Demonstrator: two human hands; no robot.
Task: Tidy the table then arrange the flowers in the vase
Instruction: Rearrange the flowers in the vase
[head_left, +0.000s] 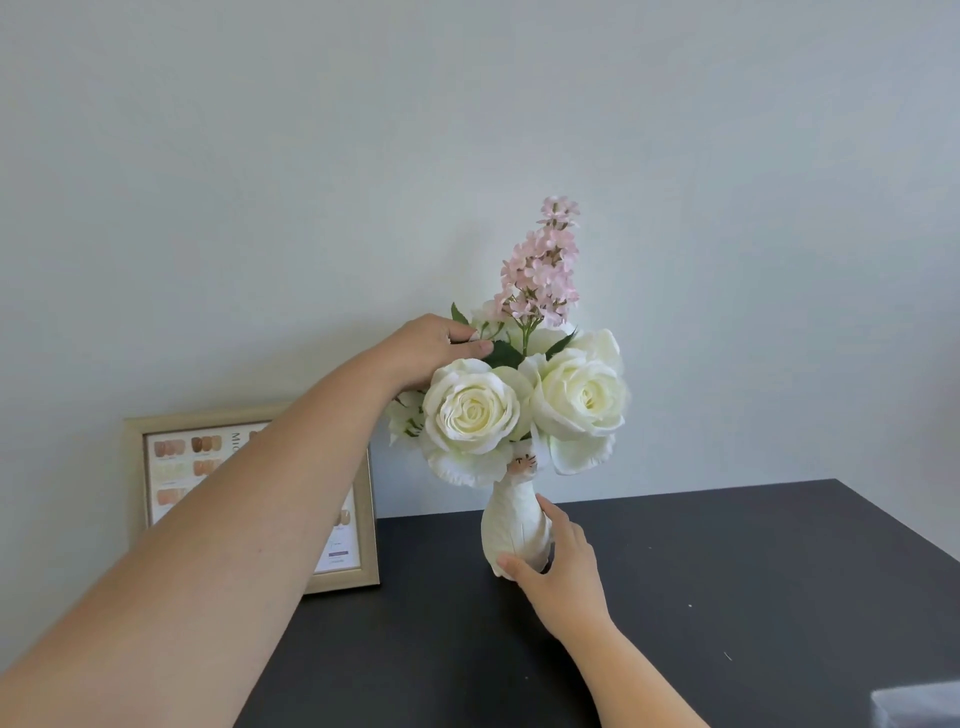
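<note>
A small white vase (511, 525) with a narrow neck stands on the dark table (727, 597). It holds a bunch of white roses (472, 408) and a tall pink flower spike (545, 265) with green leaves. My right hand (558, 569) grips the vase's lower body from the right. My left hand (434, 348) reaches over the left rose, its fingers pinched on a stem or leaf at the back left of the bunch. The stems inside the vase are hidden.
A framed card with colour swatches (249, 493) leans against the pale wall at the table's back left, partly behind my left forearm. A grey object (919, 706) shows at the bottom right corner. The table's right edge runs diagonally at the far right.
</note>
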